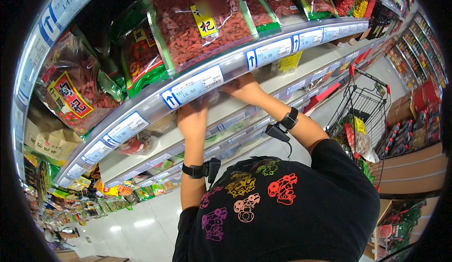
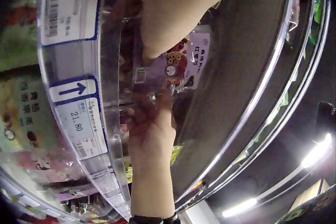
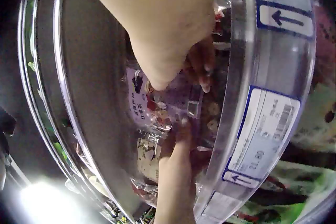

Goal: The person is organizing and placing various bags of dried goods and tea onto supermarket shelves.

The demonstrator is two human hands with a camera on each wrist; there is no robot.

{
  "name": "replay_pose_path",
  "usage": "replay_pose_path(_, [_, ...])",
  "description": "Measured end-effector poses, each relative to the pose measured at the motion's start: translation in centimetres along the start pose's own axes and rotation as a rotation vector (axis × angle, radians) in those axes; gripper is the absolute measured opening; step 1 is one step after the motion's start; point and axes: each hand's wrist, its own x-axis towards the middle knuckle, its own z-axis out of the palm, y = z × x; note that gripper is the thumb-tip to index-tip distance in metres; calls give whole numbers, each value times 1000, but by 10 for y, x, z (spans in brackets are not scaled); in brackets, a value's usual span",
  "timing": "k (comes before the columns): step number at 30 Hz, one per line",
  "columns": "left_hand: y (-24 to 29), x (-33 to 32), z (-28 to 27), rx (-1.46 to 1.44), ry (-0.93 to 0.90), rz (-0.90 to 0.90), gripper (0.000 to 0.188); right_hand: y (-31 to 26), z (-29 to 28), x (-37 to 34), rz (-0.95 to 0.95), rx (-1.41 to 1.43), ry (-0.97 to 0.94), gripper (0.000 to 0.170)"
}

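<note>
A purple packet with printed fruit (image 2: 181, 69) (image 3: 144, 100) lies between both hands under the shelf lip, inside clear plastic. In the left wrist view my left hand (image 2: 173, 19) is large at the top, its thumb on the packet; my right hand (image 2: 152, 134) grips the packet from below. The right wrist view has my right hand (image 3: 173, 40) at the top, thumb and fingers around the packet's edge, and my left hand (image 3: 178, 155) pinching its lower side. Seen from the head, left hand (image 1: 193, 111) and right hand (image 1: 242, 87) reach beneath the upper shelf, fingertips hidden.
Bags of red dried berries (image 1: 202, 31) fill the upper shelf above a row of price labels (image 1: 193, 87). Lower shelves (image 1: 150, 153) carry more packets. A shopping cart (image 1: 358, 106) holding goods stands at the right, beside stacked boxes (image 1: 414, 167).
</note>
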Motion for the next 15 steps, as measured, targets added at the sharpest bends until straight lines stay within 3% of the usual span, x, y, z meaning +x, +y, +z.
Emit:
replay_pose_path(3, [-4,-1,0,-2,-38,-5,72,-12,3,-2,107,143,-2,38])
replay_pose_path(6, [-12,-3,0,-9,12,95,70,-4,19,-3,-60,135,178,52])
replay_pose_path(9, [-22,-7,-1,-62,40,192,66,-27,16,-10,124,384,184,48])
replay_pose_path(10, [-23,-8,-2,-89,38,216,64,-25,19,-11,107,372,188,49])
replay_pose_path(13, [-15,-11,-15,-477,-231,-199,56,-20,24,-14,81,338,202,52])
replay_pose_path(15, [-17,-15,-14,-462,-76,-84,46,-23,23,-16,96,319,214,52])
